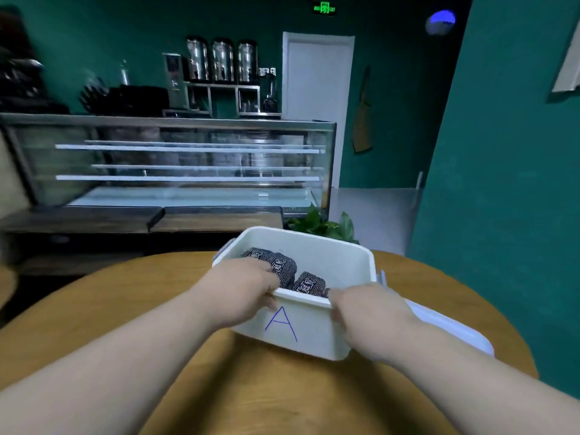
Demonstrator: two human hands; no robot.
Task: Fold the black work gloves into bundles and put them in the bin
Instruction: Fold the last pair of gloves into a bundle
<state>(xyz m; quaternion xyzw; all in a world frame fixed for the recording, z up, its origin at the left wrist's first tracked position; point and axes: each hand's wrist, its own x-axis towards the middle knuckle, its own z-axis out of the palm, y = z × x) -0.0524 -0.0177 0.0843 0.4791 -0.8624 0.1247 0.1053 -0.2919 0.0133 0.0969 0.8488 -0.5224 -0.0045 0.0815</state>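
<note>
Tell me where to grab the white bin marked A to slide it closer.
Probably its near rim, from the near side, with both hands. The white bin has a lip there that fingers can hook over, as the left hand and right hand do now; the glove bundles lie below it.

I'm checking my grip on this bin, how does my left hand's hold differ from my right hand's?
The left hand hooks over the near rim of the white bin, fingers inside by a glove bundle; the right hand clasps the near right corner, visible fingers on the outer wall. The left hand sits left of the blue letter A, the right hand right of it. Both grip that rim.
</note>
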